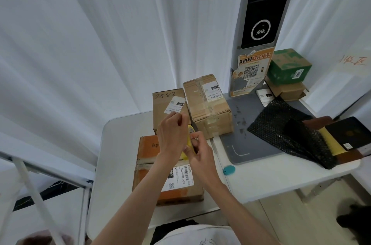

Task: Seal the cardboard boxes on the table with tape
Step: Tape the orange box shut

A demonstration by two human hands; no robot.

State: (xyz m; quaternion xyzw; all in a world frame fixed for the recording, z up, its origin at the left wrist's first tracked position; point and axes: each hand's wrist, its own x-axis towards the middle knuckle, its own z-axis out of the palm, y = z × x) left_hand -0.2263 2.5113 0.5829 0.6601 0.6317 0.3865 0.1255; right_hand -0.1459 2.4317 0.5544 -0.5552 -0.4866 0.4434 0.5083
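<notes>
Three cardboard boxes sit on the white table [112, 164]. An orange-and-brown box [152, 182] with a white shipping label lies nearest me. Behind it stands a brown box [160, 108] with handwritten digits, and to its right a taped brown box [208, 108]. Both hands meet above the near box. My left hand [172, 136] and my right hand [198, 152] hold a yellow tape dispenser [189, 140] between them, mostly hidden by the fingers. The fingers of both hands are curled round it.
A grey scanner pad [241, 144] with a tall black kiosk [261, 13] stands at the right. Black mesh bags [285, 130], a green box [289, 66] on a brown box, a teal tag [229, 170] and dark items lie at right. A white folding frame [40, 184] is at left.
</notes>
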